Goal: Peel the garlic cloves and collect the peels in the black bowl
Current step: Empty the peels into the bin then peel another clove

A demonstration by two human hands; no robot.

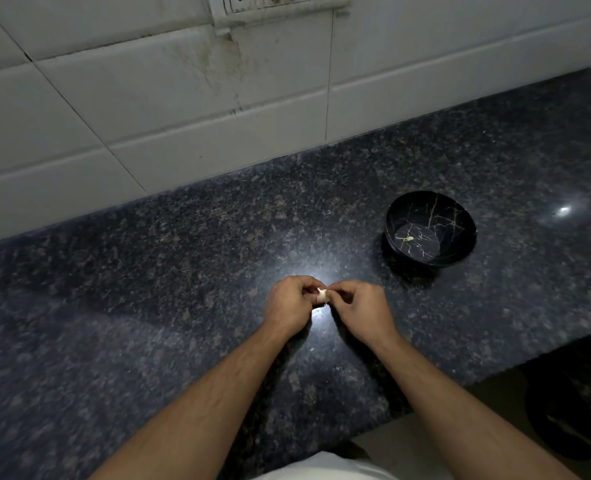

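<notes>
Where the two hands meet above the dark speckled granite countertop (148, 271), a pale garlic clove (322, 294) is pinched between them: the left hand (292, 303) curls its fingers around it, and the right hand (359, 306) nips at its edge, most of the clove hidden by the fingers. The black bowl (460, 251), gold-veined, sits well apart to the right, a small pale scrap (409, 239) in its bottom, too tiny to identify.

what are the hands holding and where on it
A small whitish garlic clove, pinched between both: left hand grips its left side, right hand its right tip.
</notes>
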